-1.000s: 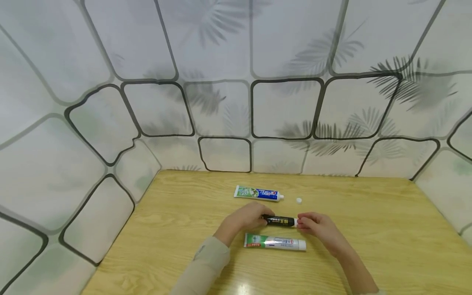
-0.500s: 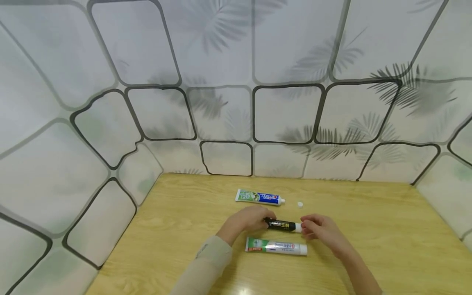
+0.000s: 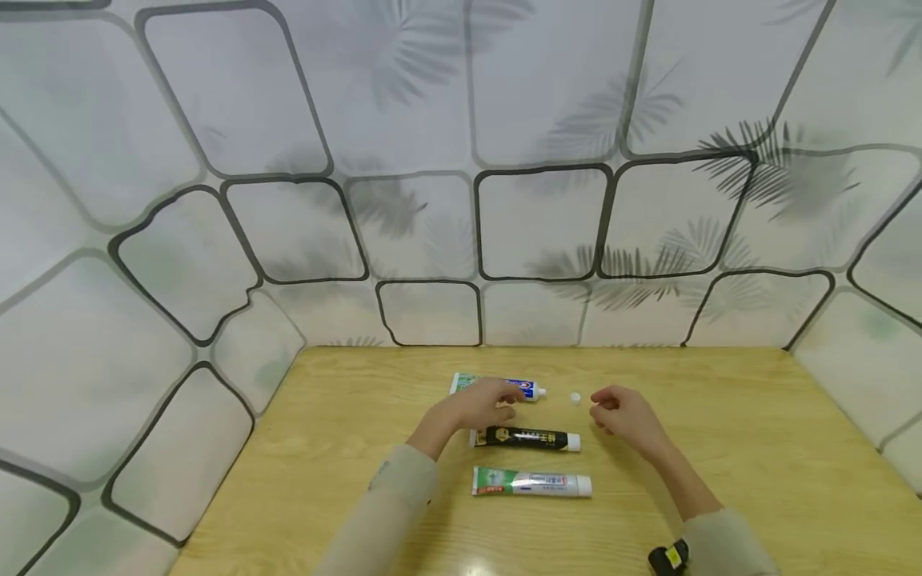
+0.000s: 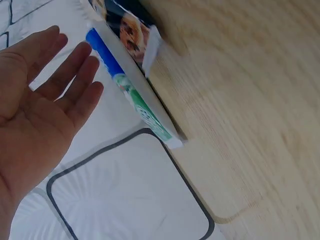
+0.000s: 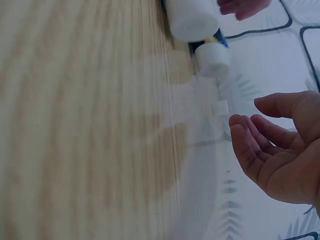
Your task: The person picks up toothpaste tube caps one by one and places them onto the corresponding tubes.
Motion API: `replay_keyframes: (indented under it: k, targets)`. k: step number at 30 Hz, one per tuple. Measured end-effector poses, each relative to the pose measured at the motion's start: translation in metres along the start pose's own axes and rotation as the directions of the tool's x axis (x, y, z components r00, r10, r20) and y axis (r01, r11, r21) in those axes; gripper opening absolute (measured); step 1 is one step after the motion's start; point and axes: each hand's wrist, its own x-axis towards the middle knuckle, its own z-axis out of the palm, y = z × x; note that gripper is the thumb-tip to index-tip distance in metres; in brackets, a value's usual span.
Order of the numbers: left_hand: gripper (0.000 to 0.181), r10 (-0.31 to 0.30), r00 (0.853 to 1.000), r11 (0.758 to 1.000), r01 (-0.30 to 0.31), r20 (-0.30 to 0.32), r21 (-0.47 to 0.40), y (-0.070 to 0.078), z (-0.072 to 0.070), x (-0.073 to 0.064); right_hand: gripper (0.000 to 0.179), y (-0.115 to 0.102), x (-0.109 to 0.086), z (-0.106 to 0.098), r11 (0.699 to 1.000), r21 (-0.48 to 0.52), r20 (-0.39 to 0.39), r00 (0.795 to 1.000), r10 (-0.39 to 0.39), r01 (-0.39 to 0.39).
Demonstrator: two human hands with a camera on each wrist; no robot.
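Note:
Three toothpaste tubes lie in a column on the wooden table. The farthest is a blue and green toothpaste tube [image 3: 531, 390] with its nozzle bare; a small white cap [image 3: 575, 398] lies to its right. The black toothpaste tube [image 3: 522, 438] in the middle wears a white cap, as does the green and silver toothpaste tube [image 3: 533, 483] nearest me. My left hand [image 3: 475, 404] hovers over the far tube, partly covering it, fingers extended and holding nothing in the left wrist view. Loosely curled and holding nothing, my right hand [image 3: 627, 416] is just right of the loose cap.
Patterned white cloth [image 3: 540, 224] rises behind the table [image 3: 720, 448] and along both its sides. A black device with a yellow label [image 3: 670, 558] shows at the right sleeve.
Both hands have let go of the black tube, which now lies by itself. The left hand has moved away toward the far tube, and the right hand toward the loose cap.

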Motion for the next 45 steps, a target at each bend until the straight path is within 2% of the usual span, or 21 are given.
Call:
replay_keyframes:
  k: [5,10,13,17,19,26,33,38,45]
  targets:
    - [0.041,-0.051,0.996,0.999,0.051,-0.069,0.003,-0.012,-0.005,0.01,0.034,0.006,0.017,0.001,0.997,-0.078,-0.021,1.0,-0.008,0.007]
    - [0.044,-0.06,0.994,0.998,0.059,-0.091,-0.013,-0.025,-0.001,0.021,0.038,0.011,0.027,0.007,0.995,-0.099,-0.031,0.999,-0.015,0.012]
    - [0.041,-0.095,0.991,0.995,0.095,-0.092,-0.008,-0.029,0.002,0.026,0.033,0.012,0.032,0.01,0.993,-0.114,-0.049,0.999,-0.017,0.011]
    - [0.039,-0.163,0.981,0.986,0.165,-0.101,0.013,-0.031,0.002,0.027,0.027,0.01,0.034,0.014,0.99,-0.136,-0.071,0.997,-0.031,0.021]
    - [0.038,-0.175,0.979,0.984,0.178,-0.106,0.018,-0.031,0.002,0.026,0.028,0.009,0.035,0.014,0.99,-0.138,-0.068,0.997,-0.029,0.02]
    - [0.036,-0.167,0.98,0.985,0.171,-0.104,0.036,-0.032,0.001,0.026,0.035,0.011,0.037,0.016,0.991,-0.136,-0.054,0.998,-0.021,0.014]
    - [0.034,-0.181,0.981,0.98,0.187,-0.074,0.075,-0.033,0.005,0.026,0.032,0.013,0.038,0.021,0.992,-0.123,-0.05,0.999,-0.009,0.003]
    - [0.033,-0.2,0.977,0.973,0.207,-0.078,0.103,-0.031,0.009,0.026,0.025,0.017,0.037,0.023,0.991,-0.133,-0.048,0.999,-0.025,0.019]
    - [0.034,-0.212,0.97,0.955,0.232,-0.121,0.187,-0.027,0.014,0.025,0.021,0.02,0.034,0.02,0.991,-0.125,-0.127,0.99,-0.06,0.044]
